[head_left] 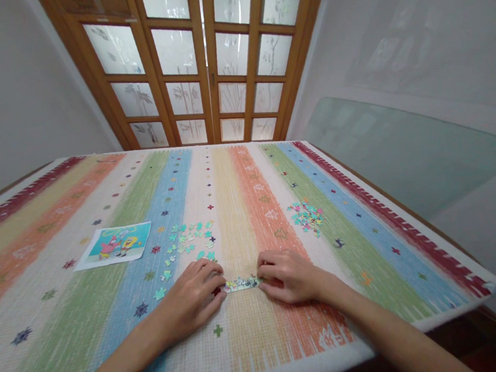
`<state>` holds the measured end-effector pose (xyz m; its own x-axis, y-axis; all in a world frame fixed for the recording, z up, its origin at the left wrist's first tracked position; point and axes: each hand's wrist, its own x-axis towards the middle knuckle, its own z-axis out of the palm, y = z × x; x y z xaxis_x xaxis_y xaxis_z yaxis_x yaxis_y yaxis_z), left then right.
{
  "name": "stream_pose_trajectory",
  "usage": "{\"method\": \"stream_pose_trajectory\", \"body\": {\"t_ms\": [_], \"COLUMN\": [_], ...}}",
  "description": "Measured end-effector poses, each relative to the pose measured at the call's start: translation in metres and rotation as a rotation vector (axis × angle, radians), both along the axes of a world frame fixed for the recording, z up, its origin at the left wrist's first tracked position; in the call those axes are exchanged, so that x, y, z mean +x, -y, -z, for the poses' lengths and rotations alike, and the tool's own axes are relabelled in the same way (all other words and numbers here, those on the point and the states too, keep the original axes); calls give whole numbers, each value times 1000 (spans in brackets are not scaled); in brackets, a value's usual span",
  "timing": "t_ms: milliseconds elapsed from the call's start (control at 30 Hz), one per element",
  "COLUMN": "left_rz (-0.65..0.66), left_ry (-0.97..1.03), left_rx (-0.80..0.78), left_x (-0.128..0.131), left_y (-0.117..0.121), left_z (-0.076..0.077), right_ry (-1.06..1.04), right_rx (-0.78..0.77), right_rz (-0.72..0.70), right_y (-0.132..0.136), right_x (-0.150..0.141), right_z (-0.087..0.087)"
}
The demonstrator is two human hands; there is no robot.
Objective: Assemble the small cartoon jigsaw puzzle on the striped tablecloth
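A narrow strip of joined jigsaw pieces (241, 284) lies flat on the striped cloth, its upper edge uneven. My left hand (199, 289) is closed at the strip's left end, fingers curled and touching it. At the opposite end my right hand (285, 276) is curled the same way, thumb and fingertips on the strip. Both ends are partly hidden under the fingers. Loose green jigsaw pieces (189, 236) are spread just beyond my left hand. Past my right hand sits a small heap of mixed-colour jigsaw pieces (307, 216).
A printed cartoon picture (117, 245) lies left of the loose pieces. The striped tablecloth (111, 316) covers the table. Wooden doors with glass panes (184, 95) stand behind it. A pale glass panel (406, 147) is at the right wall.
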<state>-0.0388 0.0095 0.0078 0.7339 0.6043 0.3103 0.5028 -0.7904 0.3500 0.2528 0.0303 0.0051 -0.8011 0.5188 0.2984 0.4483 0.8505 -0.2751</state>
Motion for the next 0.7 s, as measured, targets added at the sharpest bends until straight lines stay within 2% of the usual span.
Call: {"method": "stream_pose_trajectory", "body": {"t_ms": [433,600,700], "left_rz": [1,8,-35], "left_ry": [-85,-69,-20], "left_rx": [137,186,195], "left_x": [4,4,1], "left_y": [1,2,0], "left_z": [-1,-2,-2], "right_ry": [-12,-10,-20], "right_rx": [27,30,24], "right_rz": [-30,-31,-28], "right_y": [1,0,1], "right_x": [0,0,0], "right_z": [0,1,1]}}
